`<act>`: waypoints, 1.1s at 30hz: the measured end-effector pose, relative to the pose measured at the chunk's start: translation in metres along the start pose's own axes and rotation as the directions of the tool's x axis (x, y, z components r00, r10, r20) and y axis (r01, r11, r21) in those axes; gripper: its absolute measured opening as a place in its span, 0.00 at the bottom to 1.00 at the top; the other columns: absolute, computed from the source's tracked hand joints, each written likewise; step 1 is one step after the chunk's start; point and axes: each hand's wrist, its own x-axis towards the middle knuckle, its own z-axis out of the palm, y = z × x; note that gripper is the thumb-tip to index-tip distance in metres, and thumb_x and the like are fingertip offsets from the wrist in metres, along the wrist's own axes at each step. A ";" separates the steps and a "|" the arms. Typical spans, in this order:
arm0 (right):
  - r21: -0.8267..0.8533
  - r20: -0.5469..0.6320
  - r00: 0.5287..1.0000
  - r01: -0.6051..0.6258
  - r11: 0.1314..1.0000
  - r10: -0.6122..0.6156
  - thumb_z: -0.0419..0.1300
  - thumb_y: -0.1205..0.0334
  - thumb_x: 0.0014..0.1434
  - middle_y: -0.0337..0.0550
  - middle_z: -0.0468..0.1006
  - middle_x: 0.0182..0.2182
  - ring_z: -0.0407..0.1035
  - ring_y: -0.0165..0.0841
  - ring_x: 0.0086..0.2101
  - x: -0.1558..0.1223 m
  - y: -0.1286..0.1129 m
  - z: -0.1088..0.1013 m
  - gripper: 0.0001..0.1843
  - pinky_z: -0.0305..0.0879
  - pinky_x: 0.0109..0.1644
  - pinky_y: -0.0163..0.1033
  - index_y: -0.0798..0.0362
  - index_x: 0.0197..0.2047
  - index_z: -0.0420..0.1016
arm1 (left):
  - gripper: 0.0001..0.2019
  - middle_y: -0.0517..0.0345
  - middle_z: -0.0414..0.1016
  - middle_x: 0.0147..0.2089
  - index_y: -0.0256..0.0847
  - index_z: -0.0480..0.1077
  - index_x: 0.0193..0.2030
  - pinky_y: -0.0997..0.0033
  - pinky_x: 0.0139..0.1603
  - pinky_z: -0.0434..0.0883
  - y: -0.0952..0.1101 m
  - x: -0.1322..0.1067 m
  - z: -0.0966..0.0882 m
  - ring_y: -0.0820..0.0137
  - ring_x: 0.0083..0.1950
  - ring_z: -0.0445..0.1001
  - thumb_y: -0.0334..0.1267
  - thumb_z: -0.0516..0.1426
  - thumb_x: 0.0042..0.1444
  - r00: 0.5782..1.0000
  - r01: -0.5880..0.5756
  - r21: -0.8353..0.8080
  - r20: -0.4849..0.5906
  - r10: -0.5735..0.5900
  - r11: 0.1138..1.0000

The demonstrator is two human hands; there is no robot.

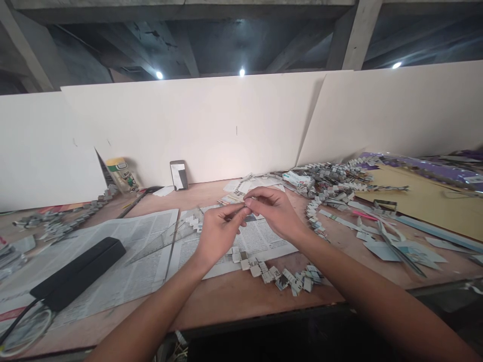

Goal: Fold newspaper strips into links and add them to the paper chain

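My left hand (222, 229) and my right hand (277, 211) meet above the middle of the table, fingertips pinched together and touching. Whatever small, thin thing sits between the fingertips is too small and too covered to make out. Just below them lies a zigzag chain of folded newsprint (266, 274), running right under my right forearm. Newspaper sheets (256, 239) are spread flat beneath both hands. A clear set square (162, 244) rests on the paper left of my left hand, beside another short folded-paper chain (194, 222).
A black case with a cable (79, 274) lies at left. A phone (178, 175) and a yellow-topped jar (124, 175) stand against the white board (211, 130). Right are heaped paper chains (332, 178), scissors (402, 249), paper scraps (418, 251) and a tan folder (433, 201).
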 end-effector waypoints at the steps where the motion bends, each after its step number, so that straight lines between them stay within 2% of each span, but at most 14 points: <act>1: 0.011 0.003 1.000 -0.003 1.000 0.003 0.64 0.61 0.50 0.39 0.74 0.26 0.65 0.27 0.26 0.000 0.000 0.000 0.05 0.63 0.29 0.35 0.53 0.30 0.77 | 0.13 0.59 0.77 0.29 0.42 0.78 0.39 0.77 0.21 0.67 0.001 0.000 0.000 0.75 0.24 0.68 0.44 0.56 0.55 1.000 -0.001 -0.009 -0.001 0.001 1.000; 9: 0.054 -0.012 0.998 -0.055 0.997 0.056 0.64 0.60 0.50 0.39 0.72 0.24 0.62 0.28 0.26 0.001 0.000 -0.003 0.07 0.59 0.30 0.36 0.52 0.33 0.78 | 0.13 0.57 0.77 0.31 0.40 0.78 0.39 0.77 0.22 0.68 0.000 0.002 -0.002 0.74 0.26 0.69 0.45 0.56 0.55 1.000 -0.009 -0.066 0.019 0.010 0.998; 15: 0.065 0.054 0.993 -0.109 0.992 0.106 0.62 0.59 0.52 0.37 0.69 0.21 0.60 0.27 0.24 0.003 -0.004 -0.008 0.06 0.59 0.31 0.37 0.53 0.32 0.76 | 0.13 0.57 0.77 0.29 0.38 0.78 0.36 0.78 0.22 0.68 0.001 0.003 -0.004 0.74 0.26 0.69 0.45 0.57 0.54 1.000 0.018 -0.072 0.003 -0.018 0.997; 19: -0.031 0.065 0.996 -0.063 0.998 0.065 0.62 0.57 0.53 0.38 0.69 0.22 0.59 0.27 0.24 0.003 -0.003 -0.010 0.09 0.59 0.30 0.37 0.54 0.29 0.76 | 0.14 0.56 0.77 0.31 0.38 0.78 0.36 0.78 0.22 0.68 0.000 0.004 -0.005 0.74 0.26 0.69 0.45 0.57 0.54 0.999 0.042 -0.099 0.006 -0.041 0.994; 25: -0.240 0.018 0.999 0.039 0.970 -0.036 0.60 0.58 0.54 0.37 0.70 0.21 0.62 0.27 0.23 0.002 -0.008 -0.006 0.08 0.59 0.28 0.35 0.55 0.30 0.75 | 0.13 0.56 0.77 0.30 0.38 0.78 0.34 0.77 0.23 0.68 -0.003 0.006 -0.005 0.75 0.26 0.68 0.45 0.59 0.52 0.997 0.075 -0.175 0.024 -0.072 0.982; 28: -0.261 0.018 0.997 0.075 0.962 -0.073 0.59 0.60 0.55 0.37 0.71 0.22 0.64 0.27 0.24 0.001 -0.008 -0.005 0.07 0.61 0.28 0.35 0.55 0.32 0.74 | 0.13 0.55 0.77 0.32 0.37 0.78 0.35 0.77 0.23 0.68 -0.005 0.006 -0.005 0.74 0.27 0.68 0.45 0.59 0.52 0.997 0.082 -0.208 0.025 -0.078 0.975; 33: -0.237 0.025 0.998 0.064 0.969 -0.060 0.59 0.58 0.55 0.38 0.72 0.23 0.65 0.28 0.24 0.001 -0.006 -0.005 0.08 0.62 0.28 0.35 0.55 0.33 0.74 | 0.14 0.54 0.77 0.33 0.36 0.78 0.36 0.76 0.23 0.69 -0.007 0.007 -0.005 0.74 0.27 0.68 0.45 0.59 0.52 0.996 0.084 -0.228 0.032 -0.078 0.970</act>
